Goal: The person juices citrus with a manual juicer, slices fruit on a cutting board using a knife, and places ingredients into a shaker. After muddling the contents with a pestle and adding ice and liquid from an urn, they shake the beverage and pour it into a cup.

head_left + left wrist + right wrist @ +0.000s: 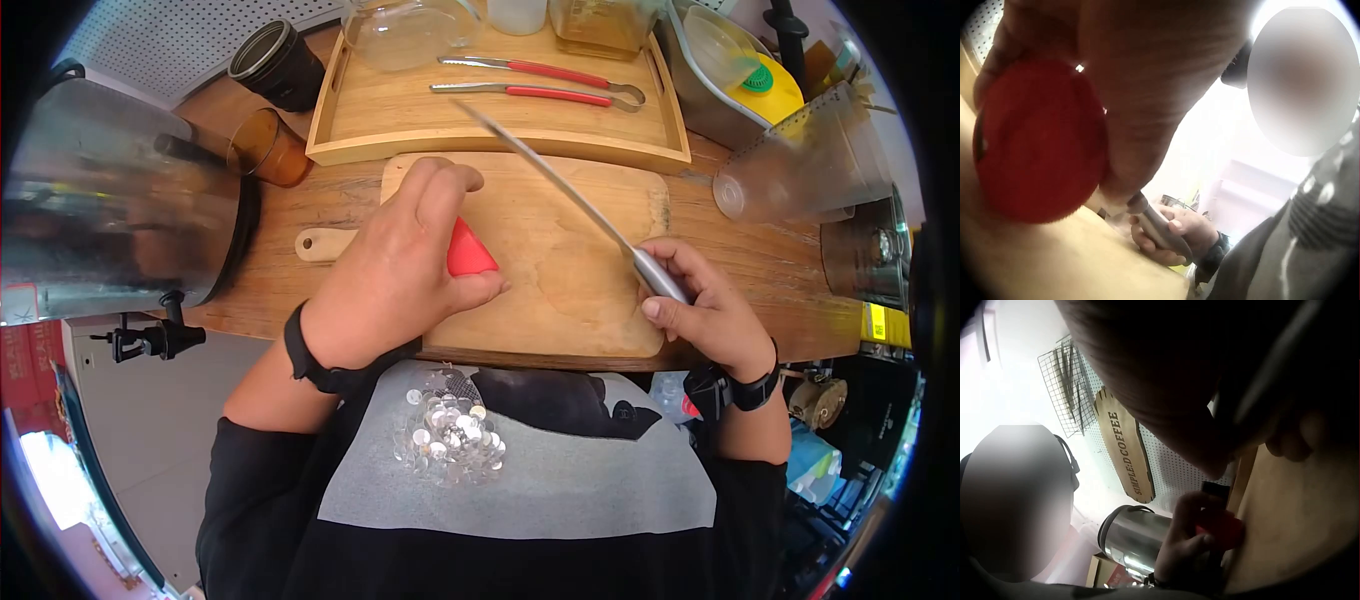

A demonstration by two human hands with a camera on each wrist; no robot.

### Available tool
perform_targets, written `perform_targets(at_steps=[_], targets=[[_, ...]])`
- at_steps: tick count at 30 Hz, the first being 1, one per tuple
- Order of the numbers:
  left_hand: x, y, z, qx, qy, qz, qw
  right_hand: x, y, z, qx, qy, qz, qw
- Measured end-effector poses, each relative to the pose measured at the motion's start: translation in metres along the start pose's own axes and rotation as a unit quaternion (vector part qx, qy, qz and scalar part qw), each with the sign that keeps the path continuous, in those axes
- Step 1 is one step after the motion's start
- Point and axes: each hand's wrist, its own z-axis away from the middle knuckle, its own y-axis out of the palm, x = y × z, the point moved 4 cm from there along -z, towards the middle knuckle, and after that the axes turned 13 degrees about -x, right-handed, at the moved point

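Note:
A smooth red object (468, 252) with a rounded outline is gripped in my left hand (385, 255), over the left part of a wooden cutting board (560, 310). The left wrist view shows its round red side (1041, 144) from close up; its kind I cannot tell. My right hand (715, 315) holds a knife (568, 188) by its silver-grey handle (1159, 226), at the board's right edge. The long thin blade slants up and left across the board, its tip over the wooden tray (500, 142).
Red-handled tongs (560, 93) lie in the tray, with clear containers behind. A metal dispenser (110, 190) and an amber glass (270, 148) stand left. Plastic cups (810, 160) and a grey bin (705, 85) stand right. A black cup (275, 65) is at back left.

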Motion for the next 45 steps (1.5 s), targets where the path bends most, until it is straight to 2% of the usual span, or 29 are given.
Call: perform_targets(at_steps=[2,4,6,8,10,12,14,15,17,21,23,26,27,29,32,39,45], targets=[[0.006,0.004,0.006,-0.039,-0.009,0.008,0.999,0.000,0.001,0.000,-0.002,-0.019,0.043,0.999],[0.012,0.007,0.014,-0.065,0.001,0.021,0.998,0.004,0.003,0.000,-0.016,-0.086,0.101,0.991],[0.014,0.003,0.018,-0.087,0.012,0.036,0.995,0.014,0.006,0.002,-0.023,-0.099,0.131,0.986],[0.016,-0.002,0.021,-0.107,0.023,-0.006,0.994,0.017,0.011,0.002,-0.030,-0.111,0.164,0.980],[0.013,0.000,0.023,-0.107,0.033,0.000,0.994,0.019,0.019,0.003,-0.008,-0.184,0.167,0.969],[0.010,0.001,0.028,-0.105,0.041,0.007,0.994,0.024,0.025,0.003,0.011,-0.174,0.176,0.969],[0.010,0.004,0.034,-0.074,0.031,0.021,0.997,0.026,0.033,0.004,0.030,-0.237,0.175,0.955],[0.014,0.006,0.038,-0.071,0.029,0.023,0.997,0.028,0.035,0.004,0.041,-0.232,0.175,0.956],[0.026,0.003,0.047,-0.114,-0.003,0.051,0.992,0.028,0.039,0.003,0.046,-0.231,0.181,0.955],[0.030,-0.001,0.046,-0.111,-0.013,0.028,0.993,0.030,0.047,0.000,0.066,-0.235,0.213,0.946],[0.022,-0.006,0.042,-0.133,0.045,0.057,0.988,0.034,0.050,-0.003,0.073,-0.228,0.210,0.948],[0.023,-0.005,0.048,-0.144,0.069,0.115,0.980,0.033,0.051,-0.004,0.073,-0.239,0.216,0.944],[0.026,-0.003,0.050,-0.142,0.068,0.115,0.981,0.033,0.051,-0.005,0.069,-0.257,0.228,0.937],[0.027,0.003,0.056,-0.140,0.130,0.106,0.976,0.032,0.052,-0.006,0.075,-0.256,0.231,0.936],[0.021,0.001,0.053,-0.152,0.141,0.089,0.974,0.029,0.054,-0.004,0.080,-0.257,0.239,0.933],[0.021,-0.002,0.056,-0.179,0.104,0.053,0.977,0.039,0.058,-0.001,0.086,-0.295,0.233,0.923],[0.024,0.000,0.056,-0.178,0.105,0.058,0.977,0.037,0.062,-0.003,0.089,-0.281,0.262,0.919]])
